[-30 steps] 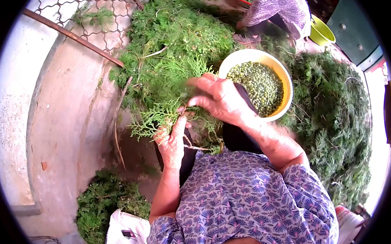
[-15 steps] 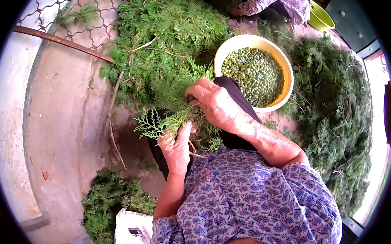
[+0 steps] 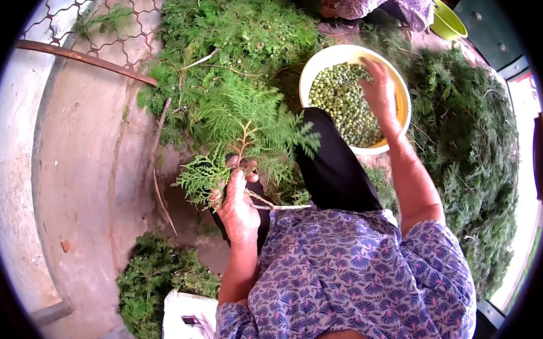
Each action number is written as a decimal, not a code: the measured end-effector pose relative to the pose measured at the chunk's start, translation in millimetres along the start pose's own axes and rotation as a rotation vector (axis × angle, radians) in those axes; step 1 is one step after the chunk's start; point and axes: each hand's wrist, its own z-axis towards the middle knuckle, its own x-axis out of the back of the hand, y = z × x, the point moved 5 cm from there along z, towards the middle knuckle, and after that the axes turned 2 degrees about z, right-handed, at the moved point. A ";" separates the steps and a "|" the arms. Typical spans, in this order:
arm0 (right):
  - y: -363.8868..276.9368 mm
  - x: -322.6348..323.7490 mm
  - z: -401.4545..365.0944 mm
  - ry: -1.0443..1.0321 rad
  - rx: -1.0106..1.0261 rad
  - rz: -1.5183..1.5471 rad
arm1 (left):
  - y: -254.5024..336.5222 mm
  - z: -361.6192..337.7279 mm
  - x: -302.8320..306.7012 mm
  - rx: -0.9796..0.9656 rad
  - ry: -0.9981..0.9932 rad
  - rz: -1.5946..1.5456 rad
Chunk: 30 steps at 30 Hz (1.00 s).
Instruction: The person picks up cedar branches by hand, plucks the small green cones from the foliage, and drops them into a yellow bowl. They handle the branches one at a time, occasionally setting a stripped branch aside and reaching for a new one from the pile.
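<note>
Fingers (image 3: 238, 178) of the left hand (image 3: 237, 209), near six o'clock, clench the stem of a green sprig (image 3: 252, 125). A low, firm grip there should steady the fronds. At one o'clock the right hand (image 3: 381, 94) hovers slack-fingered over the berries (image 3: 341, 101) in the yellow bowl (image 3: 315, 63), best kept low so none spill.

Bowl (image 3: 315, 63) sits in front of my knee, to the R, w/ seeds (image 3: 341, 101) in it; my right hand (image 3: 379, 91) is over it. My left hand (image 3: 237, 200), nearer me & to the L, grips a branch (image 3: 246, 125) sticking up fwd. Big heap (image 3: 237, 33) behind & L of the bowl, second heap (image 3: 474, 138) on the R. Small heap (image 3: 153, 278) & bag (image 3: 184, 319) by my L elbow. Another person (image 3: 385, 1) beyond the bowl.
</note>
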 end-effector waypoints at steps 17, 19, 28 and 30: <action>-178.2 -18.4 -129.1 -0.708 0.247 0.422 | -6.0 19.4 -30.3 0.164 0.084 -0.134; -180.5 -9.8 -126.4 -0.632 0.311 0.527 | -3.3 26.5 -23.4 0.246 0.171 -0.142; -173.1 17.3 -125.7 -1.003 0.211 0.623 | 6.2 66.1 10.3 0.216 0.208 -0.009; -170.3 22.1 -126.6 -0.947 0.190 0.630 | -1.5 77.8 26.6 0.183 0.205 -0.098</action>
